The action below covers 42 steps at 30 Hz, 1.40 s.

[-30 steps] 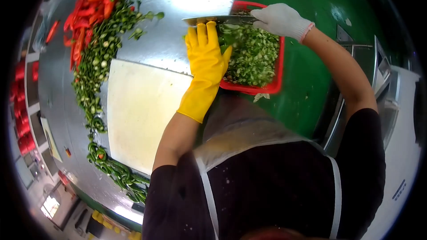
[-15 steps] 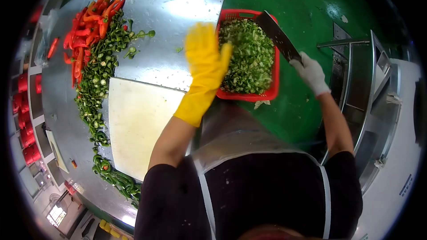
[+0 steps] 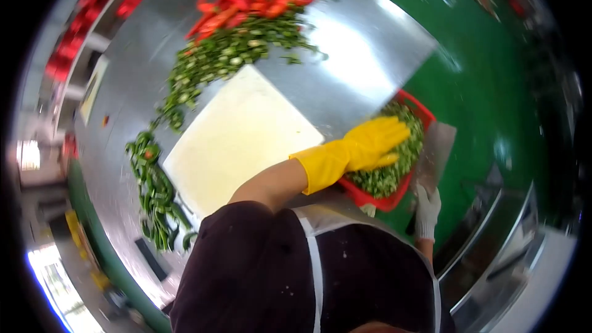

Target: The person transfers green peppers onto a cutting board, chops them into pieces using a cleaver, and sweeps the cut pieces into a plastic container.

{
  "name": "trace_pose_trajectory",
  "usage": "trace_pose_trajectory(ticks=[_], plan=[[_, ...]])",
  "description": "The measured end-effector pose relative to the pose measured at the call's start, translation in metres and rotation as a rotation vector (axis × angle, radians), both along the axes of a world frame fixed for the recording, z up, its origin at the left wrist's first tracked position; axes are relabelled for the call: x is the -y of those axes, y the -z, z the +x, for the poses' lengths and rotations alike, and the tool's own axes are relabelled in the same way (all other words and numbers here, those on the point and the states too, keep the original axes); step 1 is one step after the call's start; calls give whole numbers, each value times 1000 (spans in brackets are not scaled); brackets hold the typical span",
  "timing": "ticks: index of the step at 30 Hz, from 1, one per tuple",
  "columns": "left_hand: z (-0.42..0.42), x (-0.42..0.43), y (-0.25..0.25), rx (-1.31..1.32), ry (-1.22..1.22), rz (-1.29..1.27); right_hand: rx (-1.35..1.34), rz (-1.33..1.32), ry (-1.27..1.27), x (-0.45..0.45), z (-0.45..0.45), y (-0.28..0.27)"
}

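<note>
- Foreground: the person's dark shirt, crossed by the pale strap of an apron.
- Right hand, in a white glove: closed about the handle of a cleaver, whose broad blade points away from the body, just beside the basket's right edge. The blade is blurred; any maker's mark on it cannot be read.
- Left hand, in a yellow glove: opened flat, fingers extended, gripping nothing. It lies over the chopped greens; whether the palm presses on them cannot be told.
- Red basket: beneath the left hand, at the table's edge, filled with the chopped greens.
- White cutting board: on the metal table, left of the basket.
- Green peppers: left of the board.
- Green pieces: heaped beyond the board.
- Red peppers: piled behind these, touching them.
- Background: shelving with red objects, too blurred for labels to be read.
</note>
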State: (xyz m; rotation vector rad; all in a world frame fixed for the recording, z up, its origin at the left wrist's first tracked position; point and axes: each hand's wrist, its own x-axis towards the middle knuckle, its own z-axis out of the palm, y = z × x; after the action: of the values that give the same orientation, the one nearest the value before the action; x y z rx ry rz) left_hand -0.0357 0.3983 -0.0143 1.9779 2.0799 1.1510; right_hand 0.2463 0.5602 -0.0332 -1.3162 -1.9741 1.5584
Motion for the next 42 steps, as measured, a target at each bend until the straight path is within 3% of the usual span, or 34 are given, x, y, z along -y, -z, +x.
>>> trace_pose_trajectory(ticks=[2, 4, 6, 10, 15, 17, 19, 22, 25, 26, 27, 30, 36, 42], plan=[[-8, 58, -11, -29, -110, -37, -142, 140, -117, 4, -22, 0], [-19, 121, -19, 27, -336, -91, -192, 59, -245, 16, -70, -10], [-10, 189, -20, 37, -572, -91, -92, -205, -367, 54, -107, -55], [3, 295, -12, -96, -924, -81, -59, -273, -639, 121, -184, -72], [47, 387, -26, -68, -1338, -71, 68, -126, -971, 198, -249, -88], [58, 419, -17, -130, -1474, -64, 73, 207, -1102, 200, -267, -35], [65, 450, -15, -174, -1579, -22, 34, 674, -1213, 214, -269, -41], [52, 497, -21, -310, -1680, 109, 240, 628, -1232, 223, -272, -60], [29, 531, -45, -234, -1920, -100, 210, 740, -1150, 224, -271, -52], [15, 547, -48, -271, -1961, -218, 246, 704, -1141, 226, -273, -54], [2, 562, -64, 23, -1956, -492, 283, 666, -1132, 228, -272, -56], [-32, 581, -63, 538, -1896, -853, 263, 716, -1126, 235, -264, -56], [-53, 577, -58, 549, -1727, -1062, 309, 802, -1064, 251, -250, -64], [-66, 578, -51, 495, -1805, -1017, 257, 881, -1087, 255, -249, -56]])
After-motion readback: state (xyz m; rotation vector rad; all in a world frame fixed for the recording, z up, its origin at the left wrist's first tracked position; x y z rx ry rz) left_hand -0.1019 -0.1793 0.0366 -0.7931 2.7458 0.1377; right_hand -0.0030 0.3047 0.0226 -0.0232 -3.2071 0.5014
